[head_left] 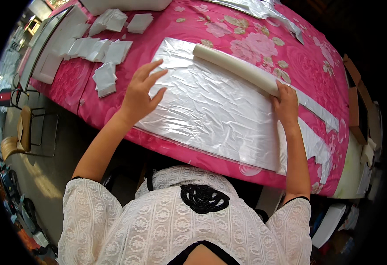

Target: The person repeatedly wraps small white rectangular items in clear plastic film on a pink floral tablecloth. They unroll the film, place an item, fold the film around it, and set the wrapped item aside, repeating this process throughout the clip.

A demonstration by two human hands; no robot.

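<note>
A wrinkled silver foil sheet [215, 115] lies spread over the pink flowered tablecloth in front of me. Across its far edge rests a cream-coloured tube [237, 68], slanting down toward the right. My right hand [286, 100] is closed on the tube's near right end. My left hand [141, 90] hovers at the sheet's left edge, fingers spread, holding nothing; whether it touches the foil I cannot tell. A torn-edged strip of foil [310, 137] lies beyond my right wrist, partly covered by my forearm.
Several small stacks of white squares [106, 77] sit on the pink tablecloth [158, 28] at the left. More foil [251, 8] lies at the far edge. Cardboard boxes [358, 106] stand at the right, and a chair [23, 130] on the floor at left.
</note>
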